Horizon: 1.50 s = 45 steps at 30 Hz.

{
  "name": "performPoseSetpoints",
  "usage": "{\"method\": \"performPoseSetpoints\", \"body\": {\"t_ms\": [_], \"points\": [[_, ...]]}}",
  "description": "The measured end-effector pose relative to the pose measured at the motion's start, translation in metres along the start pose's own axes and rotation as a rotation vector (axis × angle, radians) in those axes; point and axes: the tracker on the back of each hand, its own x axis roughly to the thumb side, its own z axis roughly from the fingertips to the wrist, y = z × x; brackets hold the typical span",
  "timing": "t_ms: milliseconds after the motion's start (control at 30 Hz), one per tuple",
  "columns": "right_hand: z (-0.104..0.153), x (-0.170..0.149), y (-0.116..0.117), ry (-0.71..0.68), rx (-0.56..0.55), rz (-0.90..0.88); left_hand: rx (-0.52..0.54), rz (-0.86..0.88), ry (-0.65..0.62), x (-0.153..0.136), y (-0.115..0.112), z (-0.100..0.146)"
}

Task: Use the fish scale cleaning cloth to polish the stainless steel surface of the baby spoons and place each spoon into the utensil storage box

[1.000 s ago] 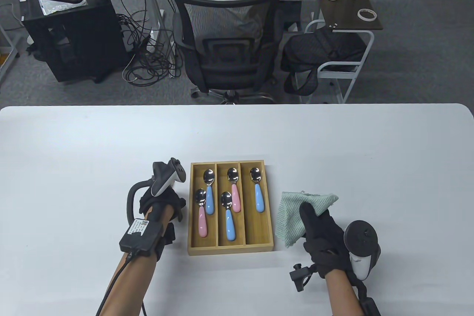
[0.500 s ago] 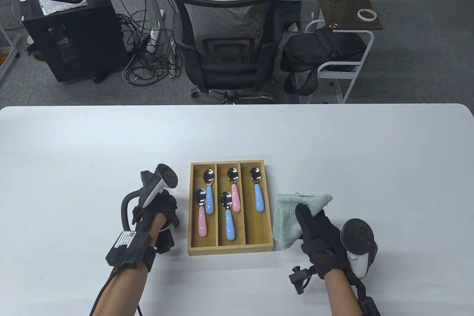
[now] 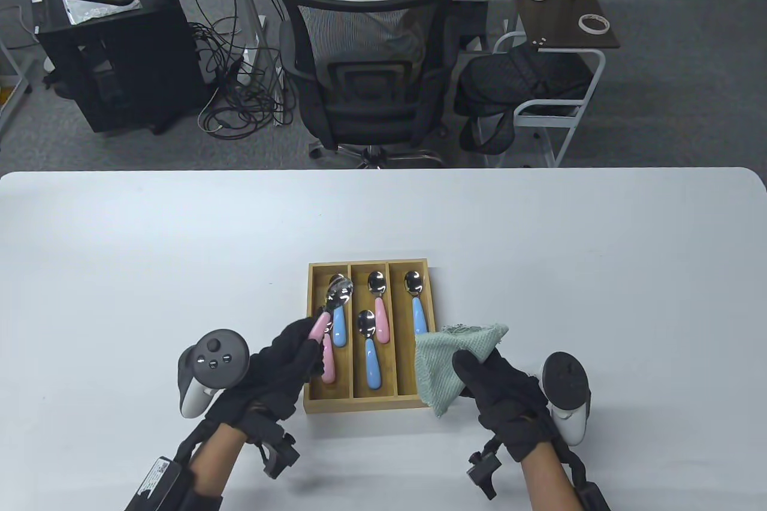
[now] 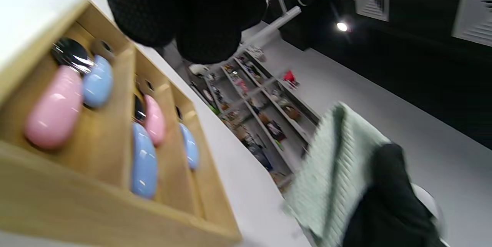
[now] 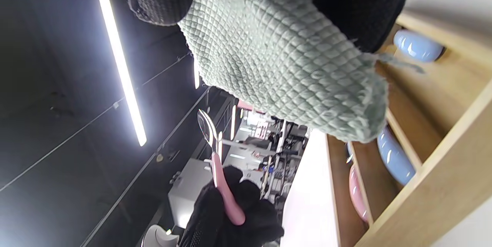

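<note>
On the white table (image 3: 383, 217) the wooden utensil storage box (image 3: 374, 401) sits between the two grips, its three compartments running away from the person, with five spoons lying in it: a blue and a pink one in the compartment nearest the left grip, a pink and a blue one in the middle, a single blue one (image 3: 419, 317) nearest the right grip. The fish scale cleaning cloth (image 3: 444, 358) is bunched and clamped in the right hand (image 3: 506, 394), lifted and overhanging the box's near right corner. The left hand (image 3: 281, 367) has its fingers closed round the handle of a sixth, pink-handled spoon (image 3: 326, 313), held up over the left compartment. Its long axis slants up and away from that grip, the steel bowl (image 3: 339, 293) at the far end, clear of the fingers (the right wrist view shows it raised in the air, handle down). The coming polish, as I judge it, turns on this: the bowl lies to the left of the cloth grip and somewhat farther out, across the box, so cloth and bowl must be brought together above it.
</note>
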Motion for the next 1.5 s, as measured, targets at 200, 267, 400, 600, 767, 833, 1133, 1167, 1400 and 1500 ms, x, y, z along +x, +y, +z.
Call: {"method": "performPoseSetpoints", "body": {"t_ms": [200, 267, 400, 600, 767, 833, 1133, 1167, 1400, 1500], "points": [[-0.001, 0.004, 0.013, -0.038, 0.095, 0.038, -0.092, -0.105, -0.092, 0.02, -0.028, 0.002], [0.0, 0.005, 0.017, -0.046, 0.127, 0.038, -0.122, -0.144, -0.112, 0.023, -0.036, 0.002], [-0.001, 0.005, 0.018, -0.053, 0.123, 0.022, -0.163, -0.195, -0.138, 0.025, -0.046, 0.003], [-0.001, 0.006, 0.018, -0.053, 0.115, -0.011, -0.215, -0.205, -0.152, 0.028, -0.058, 0.003], [0.0, 0.007, 0.026, -0.036, 0.04, 0.032, -0.265, -0.237, -0.15, 0.031, -0.073, 0.003], [0.001, 0.01, 0.029, -0.052, -0.012, 0.103, -0.286, -0.264, -0.153, 0.033, -0.079, 0.002], [0.006, 0.02, 0.036, -0.135, -0.066, 0.233, -0.259, -0.204, -0.132, 0.031, -0.076, 0.002], [0.005, 0.02, 0.036, -0.129, -0.039, 0.222, -0.261, -0.217, -0.131, 0.031, -0.075, 0.002], [0.003, 0.017, 0.036, -0.113, 0.049, 0.118, -0.256, -0.236, -0.131, 0.031, -0.075, 0.003], [0.002, 0.015, 0.036, -0.104, 0.041, 0.119, -0.261, -0.247, -0.132, 0.031, -0.075, 0.003]]}}
